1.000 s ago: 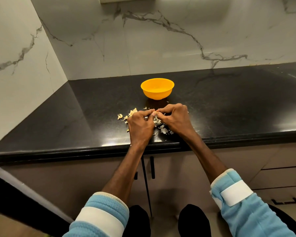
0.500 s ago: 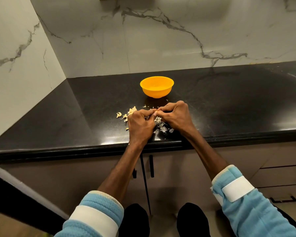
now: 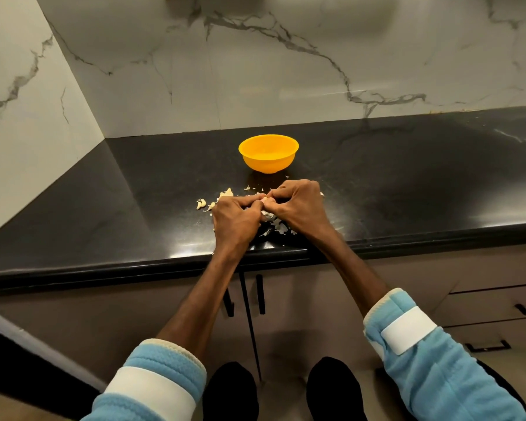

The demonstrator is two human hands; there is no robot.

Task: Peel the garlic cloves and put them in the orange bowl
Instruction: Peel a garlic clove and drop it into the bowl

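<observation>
**Both hands pinch one clove in front of the bowl**

Just below the middle of the frame, the left hand (image 3: pixel 234 218) and right hand (image 3: pixel 298 208) meet knuckle to knuckle over the counter (image 3: pixel 407 183). The fingers of both are curled tight, and thumbs and fingertips close on a small pale clove (image 3: pixel 266 201) that shows only as a sliver between them. Neither hand has any gap to spare. How much skin is left on the clove cannot be told.

The bowl (image 3: pixel 268 165) stands upright on the counter just above the hands in the frame, near them but not touching. Its inside looks pale at the bottom, and whether anything lies in it cannot be made out.

Peels (image 3: pixel 275 227) lie scattered on the counter under and between the wrists, close to the front edge. More scraps spread out to the left of the left hand. Farthest left among them lies a small curved piece (image 3: pixel 201 203), apart from the rest; whether it is a clove or a husk is unclear.

Marble wall (image 3: pixel 286 86) fills the upper frame, behind the counter and down the left side. Below the counter edge are cabinet doors with two dark handles (image 3: pixel 260 294) between the forearms. Blue sleeves (image 3: pixel 431 369) with white bands sit at the lower corners.
</observation>
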